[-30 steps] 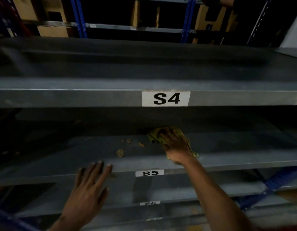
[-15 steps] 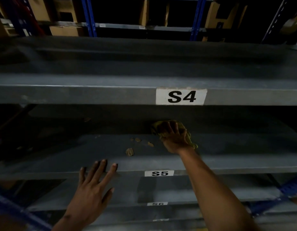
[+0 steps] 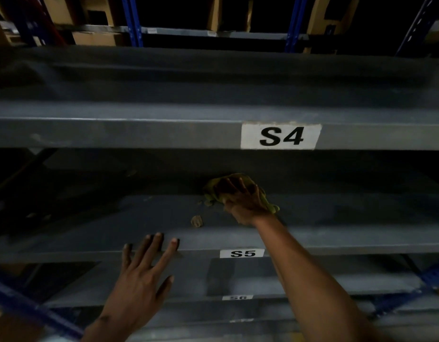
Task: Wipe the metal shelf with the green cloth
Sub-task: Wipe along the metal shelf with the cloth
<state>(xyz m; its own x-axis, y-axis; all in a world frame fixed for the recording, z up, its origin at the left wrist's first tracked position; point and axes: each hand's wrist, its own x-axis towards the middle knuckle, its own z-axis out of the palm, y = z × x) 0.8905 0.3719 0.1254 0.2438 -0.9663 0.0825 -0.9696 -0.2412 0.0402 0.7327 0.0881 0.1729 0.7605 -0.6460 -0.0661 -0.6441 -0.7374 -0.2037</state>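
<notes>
The grey metal shelf (image 3: 336, 218) labelled S5 runs across the middle of the view. My right hand (image 3: 240, 201) presses the green cloth (image 3: 211, 191) flat on that shelf, far in under the S4 shelf, with cloth showing on both sides of the hand. A brown scrap of debris (image 3: 197, 221) lies on the shelf just left of and nearer than the cloth; smaller bits sit at the cloth's edge. My left hand (image 3: 144, 275) rests with spread fingers on the front lip of the S5 shelf, holding nothing.
The S4 shelf (image 3: 114, 132) overhangs the work area closely. Below are the S6 shelf (image 3: 312, 282) and blue rack beams (image 3: 28, 309). Cardboard boxes (image 3: 95, 38) stand on a far rack behind blue uprights (image 3: 132, 21). The shelf's left part is dark.
My right hand has pushed the cloth deeper into the shelf and slightly left, over the small debris bits. The left hand stays on the shelf lip. The head camera shifted a little left.
</notes>
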